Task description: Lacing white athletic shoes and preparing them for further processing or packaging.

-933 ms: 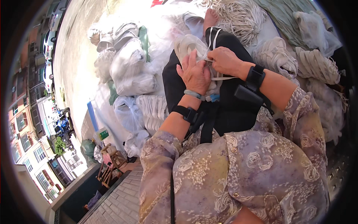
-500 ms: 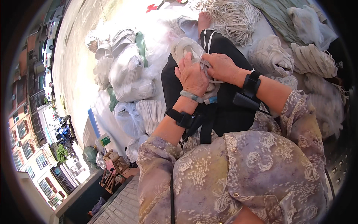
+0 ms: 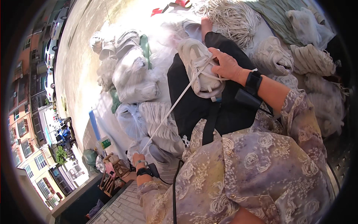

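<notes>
A pale grey sneaker (image 3: 197,67) lies on my black-clad lap, sole side toward me. My right hand (image 3: 227,65) presses on its side and holds it steady. A white shoelace (image 3: 171,112) runs taut from the shoe down to my left hand (image 3: 138,159), which is stretched far out to the lower left with its fingers closed on the lace end. Both wrists carry black bands.
Bundles of white laces and cord (image 3: 235,18) and clear plastic bags of pale goods (image 3: 130,74) are heaped around my legs. A small wooden stool (image 3: 112,171) stands by my left hand. A street with buildings and parked cars (image 3: 48,56) lies to the left.
My left hand left the shoe and swung out to the lower left, pulling the lace long and taut. The right hand stayed on the sneaker.
</notes>
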`<action>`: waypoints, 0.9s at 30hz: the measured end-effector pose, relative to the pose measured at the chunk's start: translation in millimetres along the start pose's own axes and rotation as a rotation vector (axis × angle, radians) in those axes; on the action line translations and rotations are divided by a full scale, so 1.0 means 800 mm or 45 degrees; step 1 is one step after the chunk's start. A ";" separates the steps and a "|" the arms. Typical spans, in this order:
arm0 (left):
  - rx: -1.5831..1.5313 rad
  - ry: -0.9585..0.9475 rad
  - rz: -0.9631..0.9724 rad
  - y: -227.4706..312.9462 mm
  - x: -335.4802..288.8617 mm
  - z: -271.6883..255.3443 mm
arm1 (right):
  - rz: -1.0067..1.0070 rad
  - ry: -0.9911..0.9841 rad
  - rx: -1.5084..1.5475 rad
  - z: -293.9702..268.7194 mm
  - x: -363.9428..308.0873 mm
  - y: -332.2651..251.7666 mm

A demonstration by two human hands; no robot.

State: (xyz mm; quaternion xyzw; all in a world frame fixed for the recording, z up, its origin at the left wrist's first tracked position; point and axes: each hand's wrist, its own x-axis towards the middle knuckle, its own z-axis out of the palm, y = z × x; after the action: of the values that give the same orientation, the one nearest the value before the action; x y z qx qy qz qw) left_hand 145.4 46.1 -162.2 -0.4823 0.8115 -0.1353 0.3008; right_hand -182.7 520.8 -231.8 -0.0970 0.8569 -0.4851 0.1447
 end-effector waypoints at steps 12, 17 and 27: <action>-0.971 0.597 1.278 0.268 -0.056 -0.086 | -0.116 -0.199 0.707 -0.017 0.018 -0.022; -1.220 0.694 1.802 0.384 -0.131 -0.158 | -0.199 -0.149 -0.009 -0.028 0.006 -0.010; -0.694 0.824 1.854 0.438 -0.193 -0.150 | 0.042 -0.225 -0.240 -0.028 0.014 -0.042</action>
State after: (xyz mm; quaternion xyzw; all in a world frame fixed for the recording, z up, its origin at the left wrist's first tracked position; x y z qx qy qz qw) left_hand -120.2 345.7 -191.7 0.1685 0.9704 0.1615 -0.0615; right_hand -200.2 518.1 -194.3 -0.1384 0.8840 -0.3896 0.2180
